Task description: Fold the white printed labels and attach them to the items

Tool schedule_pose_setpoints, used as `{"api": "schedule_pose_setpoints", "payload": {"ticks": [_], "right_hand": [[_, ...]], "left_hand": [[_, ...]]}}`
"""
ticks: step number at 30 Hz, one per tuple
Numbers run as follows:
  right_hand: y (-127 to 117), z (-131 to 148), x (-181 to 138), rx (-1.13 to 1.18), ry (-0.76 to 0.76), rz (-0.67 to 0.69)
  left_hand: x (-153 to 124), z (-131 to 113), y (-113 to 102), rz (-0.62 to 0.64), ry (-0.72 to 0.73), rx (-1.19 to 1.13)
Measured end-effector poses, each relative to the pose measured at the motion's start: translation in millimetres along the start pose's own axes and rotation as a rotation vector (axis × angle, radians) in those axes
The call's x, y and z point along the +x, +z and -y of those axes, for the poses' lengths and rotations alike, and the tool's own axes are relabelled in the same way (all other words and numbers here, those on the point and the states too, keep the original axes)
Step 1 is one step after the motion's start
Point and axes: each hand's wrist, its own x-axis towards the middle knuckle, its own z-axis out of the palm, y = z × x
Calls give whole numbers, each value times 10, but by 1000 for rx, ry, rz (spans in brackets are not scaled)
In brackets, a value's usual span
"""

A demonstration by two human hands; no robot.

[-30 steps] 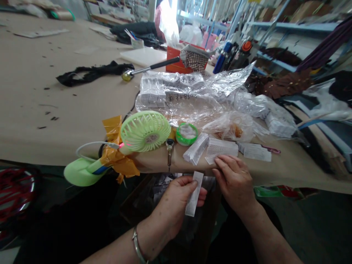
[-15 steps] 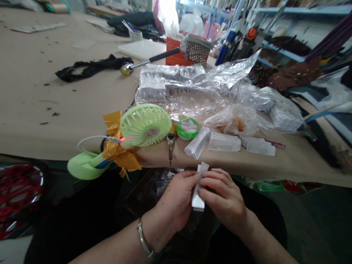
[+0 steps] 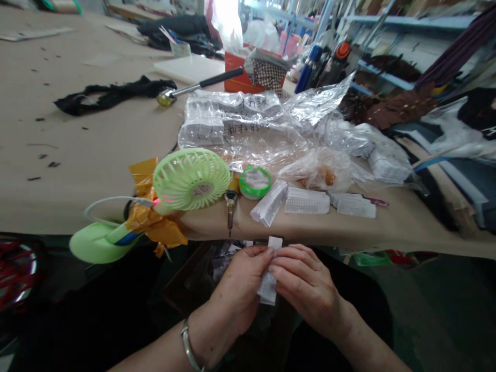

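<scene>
Two bare hands are together low in the head view, and both have hold of the same little bundle! White strips [image 3: 268, 290] sit between them, just off the near edge of the brown-covered table [image 3: 96, 206], one end poking up past the fingers, the other hanging below. Left hand [image 3: 241, 281] pinches them, thumb laid along the side, a metal bangle [image 3: 187, 343] round the wrist; right hand [image 3: 310, 287] presses its fingertips on from the other side. How many strips are in there? Cannot tell, the fingers cover too much!

Right above, on the table's edge, a folded paper stack [image 3: 268, 205] leans at a slant, touching a fanned stack of printed labels [image 3: 307, 201], with a smaller label stack [image 3: 355, 205] just beside that. Left of those, a round green tub [image 3: 254, 182] with white stuffing inside, then a pointed tool [image 3: 230, 209], tip toward the person, and a pale green fan [image 3: 191, 178] bound with orange tape [image 3: 157, 219]. Behind the lot, clear plastic bags [image 3: 267, 137] sprawl, and a black-handled tool [image 3: 199, 85] lies beyond!
</scene>
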Motion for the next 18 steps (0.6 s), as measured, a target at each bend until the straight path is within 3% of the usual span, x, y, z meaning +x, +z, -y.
{"api": "schedule_pose_setpoints", "payload": {"ticks": [2, 5, 8, 12, 18], "right_hand": [[-122, -140, -37, -93, 74, -56], [-344, -475, -160, -422, 324, -149], [-484, -762, -332, -684, 530, -64], [-494, -879, -548, -722, 506, 29], [-584, -893, -689, -542, 396, -178]], "left_hand": [[-3, -5, 4, -59, -44, 59], [-2, -15, 10, -147, -88, 147], [0, -4, 13, -160, -83, 185], [-11, 23, 23, -179, -91, 186], [-18, 40, 24, -159, -87, 201]]}}
